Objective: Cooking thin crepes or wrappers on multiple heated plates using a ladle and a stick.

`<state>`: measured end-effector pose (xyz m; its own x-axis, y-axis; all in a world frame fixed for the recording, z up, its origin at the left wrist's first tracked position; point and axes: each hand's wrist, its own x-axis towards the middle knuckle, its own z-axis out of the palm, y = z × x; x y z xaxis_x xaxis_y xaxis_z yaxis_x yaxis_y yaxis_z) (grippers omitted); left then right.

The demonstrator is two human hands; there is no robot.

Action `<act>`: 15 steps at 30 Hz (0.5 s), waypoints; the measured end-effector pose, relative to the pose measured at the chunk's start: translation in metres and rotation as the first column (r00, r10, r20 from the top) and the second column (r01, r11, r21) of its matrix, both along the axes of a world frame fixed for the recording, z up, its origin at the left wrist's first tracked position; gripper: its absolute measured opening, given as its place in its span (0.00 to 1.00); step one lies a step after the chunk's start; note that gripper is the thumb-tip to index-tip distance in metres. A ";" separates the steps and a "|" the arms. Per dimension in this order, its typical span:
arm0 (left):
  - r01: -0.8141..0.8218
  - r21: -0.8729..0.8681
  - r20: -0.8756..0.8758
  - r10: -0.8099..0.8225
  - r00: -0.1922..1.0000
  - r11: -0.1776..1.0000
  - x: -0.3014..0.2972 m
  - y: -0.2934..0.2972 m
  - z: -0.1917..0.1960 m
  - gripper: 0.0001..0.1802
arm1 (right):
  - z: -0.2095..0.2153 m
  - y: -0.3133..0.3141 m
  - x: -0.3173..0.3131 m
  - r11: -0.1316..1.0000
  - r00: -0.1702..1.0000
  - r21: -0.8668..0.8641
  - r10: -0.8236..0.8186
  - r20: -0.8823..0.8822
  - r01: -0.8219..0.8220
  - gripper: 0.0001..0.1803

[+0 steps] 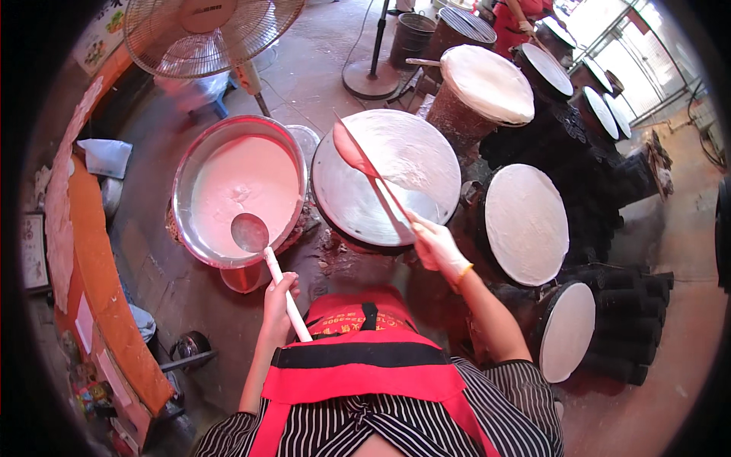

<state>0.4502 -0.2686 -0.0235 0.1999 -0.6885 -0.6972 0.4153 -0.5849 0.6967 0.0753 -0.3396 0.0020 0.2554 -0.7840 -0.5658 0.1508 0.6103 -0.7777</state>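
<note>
Here, line by line:
Left hand (279, 303): closing around the white handle of a round metal ladle (250, 232), its bowl resting on the near rim of the wide steel basin of pale batter (199, 164), probably to stay handy.
Right hand (435, 245): gripping a long flat spreading paddle (364, 164), its blade lying slanted across the round grey griddle plate (346, 198), seemingly smearing a thin film.
Edges: basin and griddle are sitting just beside each other, nearly touching.
Open room: white-coated round drums (525, 221) are crowding the right and far right; bare concrete floor (304, 76) is lying far, beside a standing fan (209, 30).
</note>
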 end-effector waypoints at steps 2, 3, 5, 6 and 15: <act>-0.084 0.041 0.022 0.083 0.996 0.996 -0.005 0.004 0.001 0.07 | -0.002 -0.010 -0.026 0.994 0.986 0.085 -0.058 -0.159 0.072 0.25; -0.065 0.025 -0.001 0.065 0.998 0.998 -0.007 0.006 0.001 0.07 | -0.008 -0.021 -0.030 0.989 0.950 -0.059 -0.149 -0.275 0.138 0.24; -0.154 0.026 -0.009 0.154 0.988 0.988 -0.012 0.012 0.004 0.08 | -0.017 -0.044 -0.036 0.951 0.926 -0.121 -0.305 -0.221 0.284 0.25; -0.144 0.011 -0.019 0.144 0.989 0.990 -0.014 0.015 0.005 0.08 | -0.020 -0.053 -0.033 0.945 0.919 -0.107 -0.326 -0.220 0.310 0.25; -0.292 0.095 0.031 0.290 0.956 0.952 -0.046 0.068 0.019 0.09 | 0.016 -0.048 -0.075 0.963 0.959 0.046 0.267 -0.091 -0.264 0.26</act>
<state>0.4043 -0.2003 -0.0044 0.3937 -0.5274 -0.7529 0.5663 -0.5061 0.6506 -0.0002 -0.3879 0.0183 0.3951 -0.6757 -0.6223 -0.0946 0.6439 -0.7592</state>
